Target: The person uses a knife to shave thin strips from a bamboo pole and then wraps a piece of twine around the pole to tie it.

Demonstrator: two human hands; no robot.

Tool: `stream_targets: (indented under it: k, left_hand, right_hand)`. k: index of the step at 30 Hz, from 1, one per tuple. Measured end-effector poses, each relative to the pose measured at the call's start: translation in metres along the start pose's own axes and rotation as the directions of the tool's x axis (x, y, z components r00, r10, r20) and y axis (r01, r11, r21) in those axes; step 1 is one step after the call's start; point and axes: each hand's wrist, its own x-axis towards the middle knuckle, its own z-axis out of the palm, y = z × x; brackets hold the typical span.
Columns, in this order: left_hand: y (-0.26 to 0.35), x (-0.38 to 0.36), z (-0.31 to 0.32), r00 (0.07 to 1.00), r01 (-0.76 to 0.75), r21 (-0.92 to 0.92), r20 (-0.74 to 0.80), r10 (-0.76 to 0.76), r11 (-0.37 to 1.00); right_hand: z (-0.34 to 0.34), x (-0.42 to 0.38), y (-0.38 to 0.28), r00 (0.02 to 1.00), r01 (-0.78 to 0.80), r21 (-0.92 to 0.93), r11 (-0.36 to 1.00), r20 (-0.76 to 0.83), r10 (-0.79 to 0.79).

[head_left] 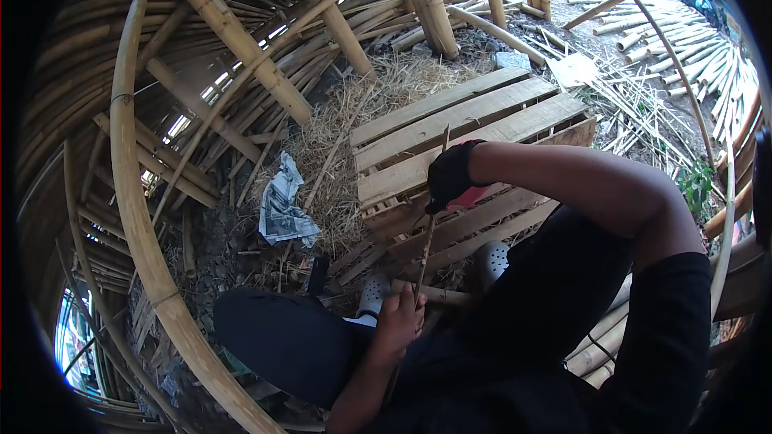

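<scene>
A thin bamboo strip point(426, 251) runs upright between my two hands, over my lap. My left hand point(400, 320) is bare and closed round its lower part, close to my body. Higher up, my right hand point(453, 177) wears a black glove and is closed round the strip, whose tip sticks out above the fist. A red patch shows at the palm side of the glove; I cannot tell whether a tool is in that hand too. Behind the gloved hand stands a wooden slatted pallet point(450, 124), between my feet and the straw.
A crumpled newspaper point(285, 205) lies on straw point(330, 133) left of the pallet. A long curved bamboo pole point(129, 145) crosses the left side. Stacked bamboo poles point(92, 40) fill the upper left, and cut bamboo pieces point(716, 72) cover ground at the upper right.
</scene>
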Motion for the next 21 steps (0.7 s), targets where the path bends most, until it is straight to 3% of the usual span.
stream_targets:
  k: [3, 7, 9, 13, 15, 16, 18, 21]
  left_hand:
    - [0.001, 0.0, 0.001, 1.0, 0.01, 0.002, -0.005, -0.01, 1.0]
    - [0.004, -0.002, 0.003, 1.0, 0.028, -0.001, -0.012, -0.028, 1.0]
    - [0.002, -0.002, 0.003, 0.999, 0.028, -0.006, -0.015, -0.028, 1.0]
    - [0.003, -0.001, 0.001, 0.999, 0.036, 0.017, -0.041, -0.035, 0.999]
    - [0.005, -0.002, 0.0, 0.998, 0.03, -0.063, -0.051, -0.033, 0.998]
    - [0.007, -0.003, 0.0, 0.998, 0.03, -0.064, -0.051, -0.034, 0.997]
    - [0.011, -0.005, 0.0, 0.999, 0.012, -0.109, -0.03, -0.015, 0.994]
    - [0.016, -0.007, -0.001, 1.0, 0.014, -0.15, -0.015, -0.016, 0.989]
  right_hand:
    - [-0.002, 0.001, 0.0, 0.994, -0.077, 0.075, 0.994, 0.085, 0.071]
    - [0.0, -0.004, 0.005, 0.998, -0.053, 0.209, 0.976, 0.048, 0.044]
    - [0.004, -0.003, 0.01, 0.981, -0.139, 0.34, 0.93, 0.174, 0.083]
    - [0.024, 0.008, 0.02, 0.985, -0.146, 0.514, 0.845, 0.155, 0.076]
    - [0.022, 0.012, 0.006, 0.958, -0.261, 0.328, 0.908, -0.026, 0.284]
    - [0.018, 0.007, 0.001, 0.959, -0.26, 0.328, 0.908, -0.024, 0.283]
    - [0.01, -0.005, -0.008, 0.942, -0.186, 0.132, 0.974, -0.258, 0.215]
    - [-0.003, -0.015, -0.022, 0.914, -0.282, -0.009, 0.959, -0.307, 0.266]
